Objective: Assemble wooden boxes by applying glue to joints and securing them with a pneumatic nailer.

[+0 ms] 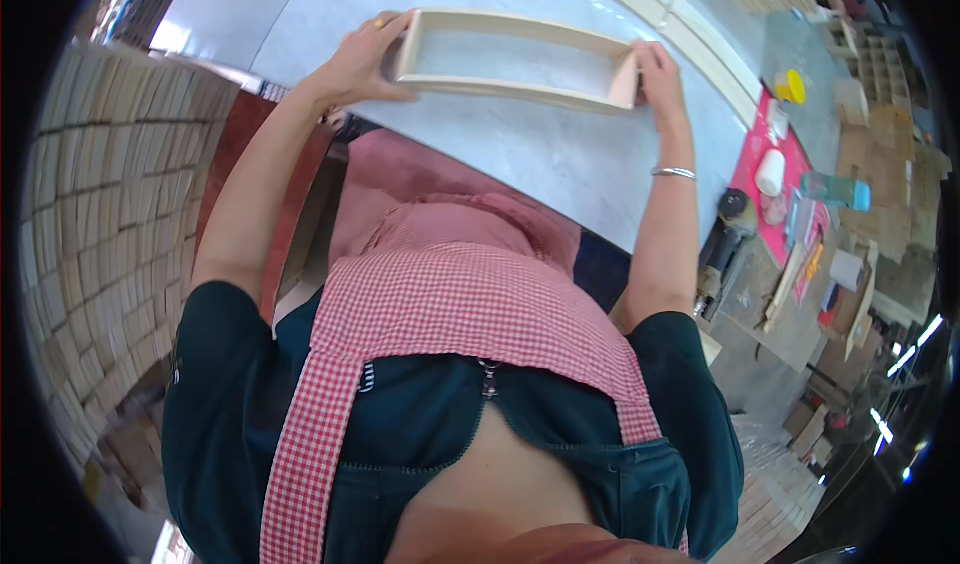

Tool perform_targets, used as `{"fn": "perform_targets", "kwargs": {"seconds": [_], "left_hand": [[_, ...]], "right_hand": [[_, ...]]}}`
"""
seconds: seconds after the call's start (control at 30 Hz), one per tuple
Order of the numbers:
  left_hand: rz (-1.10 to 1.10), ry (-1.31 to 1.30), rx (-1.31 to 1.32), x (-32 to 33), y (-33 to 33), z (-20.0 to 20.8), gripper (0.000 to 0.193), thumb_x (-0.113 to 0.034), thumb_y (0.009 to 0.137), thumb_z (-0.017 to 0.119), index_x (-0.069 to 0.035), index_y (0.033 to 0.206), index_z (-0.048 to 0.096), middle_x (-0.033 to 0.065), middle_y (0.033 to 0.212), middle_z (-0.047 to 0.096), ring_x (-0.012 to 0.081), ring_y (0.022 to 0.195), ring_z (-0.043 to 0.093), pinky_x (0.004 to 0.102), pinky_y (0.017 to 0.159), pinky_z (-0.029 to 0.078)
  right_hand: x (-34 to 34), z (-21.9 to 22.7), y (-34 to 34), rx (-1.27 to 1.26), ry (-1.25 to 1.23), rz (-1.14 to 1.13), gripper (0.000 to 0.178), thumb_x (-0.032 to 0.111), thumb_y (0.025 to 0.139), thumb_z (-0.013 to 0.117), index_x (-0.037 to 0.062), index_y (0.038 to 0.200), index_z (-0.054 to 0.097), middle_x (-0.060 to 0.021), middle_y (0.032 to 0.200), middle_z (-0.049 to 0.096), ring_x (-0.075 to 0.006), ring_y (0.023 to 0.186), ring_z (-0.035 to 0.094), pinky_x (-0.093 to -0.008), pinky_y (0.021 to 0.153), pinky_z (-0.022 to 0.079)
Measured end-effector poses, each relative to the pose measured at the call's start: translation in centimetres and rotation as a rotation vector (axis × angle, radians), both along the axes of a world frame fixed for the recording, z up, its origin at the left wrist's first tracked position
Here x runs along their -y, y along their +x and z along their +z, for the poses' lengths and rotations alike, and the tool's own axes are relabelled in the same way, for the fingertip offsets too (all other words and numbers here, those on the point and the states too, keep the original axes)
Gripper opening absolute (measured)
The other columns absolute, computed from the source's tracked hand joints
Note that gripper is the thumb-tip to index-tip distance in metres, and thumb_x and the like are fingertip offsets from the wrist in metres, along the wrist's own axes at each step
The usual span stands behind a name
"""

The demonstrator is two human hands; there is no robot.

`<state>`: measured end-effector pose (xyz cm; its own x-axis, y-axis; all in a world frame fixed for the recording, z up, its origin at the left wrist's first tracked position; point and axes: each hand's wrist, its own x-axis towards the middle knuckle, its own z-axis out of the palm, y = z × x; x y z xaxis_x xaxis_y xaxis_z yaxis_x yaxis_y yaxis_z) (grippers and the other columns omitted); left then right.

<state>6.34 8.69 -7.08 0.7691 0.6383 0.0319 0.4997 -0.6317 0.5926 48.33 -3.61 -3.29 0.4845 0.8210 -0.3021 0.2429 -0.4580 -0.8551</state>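
A long, narrow wooden frame (510, 89), pale and open in the middle, is held between my two hands over a grey-white tabletop (520, 144). At its left end my left hand (365, 64) is closed, with the thumb along the near corner and the fingers at the far corner. My right hand (660, 79) grips the opposite short end, its fingers curled over the outer side and partly hidden. Through the frame the table surface shows. Whether the frame rests on the table or hangs just above it, I cannot tell.
Pale wooden strips (690, 34) lie along the table's far right. Further right are a power tool (725, 244), a white bottle (770, 172) on a pink sheet, a blue-green bottle (835, 190) and a yellow tub (790, 86). Stacked wood pieces (110, 214) rise at the left.
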Motion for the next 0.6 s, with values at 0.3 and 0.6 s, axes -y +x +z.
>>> {"fn": "perform_targets", "kwargs": {"seconds": [0.3,0.6], "left_hand": [[-0.010,0.209,-0.002,4.9,-4.8,2.7,0.089,-0.028,0.074,0.083,-0.005,0.150,0.043,0.0144,0.140,0.054,0.0306,0.119,0.055,0.0375,0.102,0.046],[0.502,-0.876,0.389,6.7,-4.4,0.5,0.031,-0.014,0.089,0.066,0.001,0.116,0.066,0.0092,0.101,0.071,0.0213,0.080,0.064,0.0293,0.074,0.054]], "right_hand": [[5.9,3.2,-6.5,0.139,-0.028,-0.167,0.041,0.041,0.099,0.055,0.0039,0.114,0.067,-0.0087,0.098,0.067,-0.0185,0.077,0.060,-0.0301,0.064,0.051],[10.0,0.6,-8.2,-0.014,-0.056,-0.057,0.028,0.019,0.097,0.054,-0.0019,0.113,0.065,-0.0118,0.092,0.069,-0.0177,0.074,0.066,-0.0278,0.064,0.056]]}}
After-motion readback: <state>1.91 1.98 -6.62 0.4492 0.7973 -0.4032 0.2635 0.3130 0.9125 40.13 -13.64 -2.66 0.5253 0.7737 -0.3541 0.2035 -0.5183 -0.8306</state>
